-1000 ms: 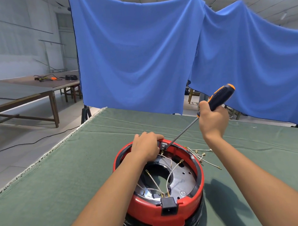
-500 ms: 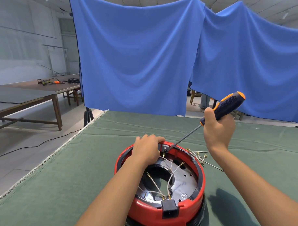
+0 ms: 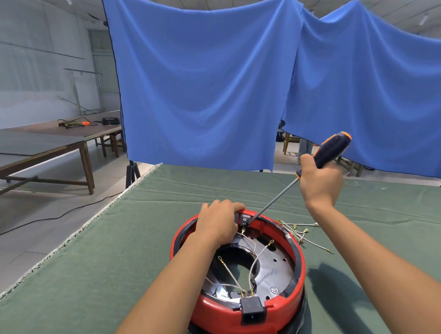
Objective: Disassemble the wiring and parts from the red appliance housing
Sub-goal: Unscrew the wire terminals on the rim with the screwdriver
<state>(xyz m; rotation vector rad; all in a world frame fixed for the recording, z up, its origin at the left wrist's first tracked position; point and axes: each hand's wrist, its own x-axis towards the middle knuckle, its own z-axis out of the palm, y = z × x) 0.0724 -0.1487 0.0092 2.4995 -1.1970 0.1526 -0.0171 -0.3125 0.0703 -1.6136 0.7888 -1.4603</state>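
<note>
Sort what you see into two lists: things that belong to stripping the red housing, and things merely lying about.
In use: red housing; screwdriver in right hand; left hand steadying the rim; attached wires; black socket.

Lying about: loose wires on the green cloth; cables on far table; blue drapes.

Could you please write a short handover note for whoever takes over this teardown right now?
Left hand grips the far rim of the red housing, steadying it on the green table.
Right hand holds the screwdriver, tip at the small grey part on the far rim.
Done: loose wires lie on the table, right of the housing.
Left: that part, the wires inside, the black socket.
</note>
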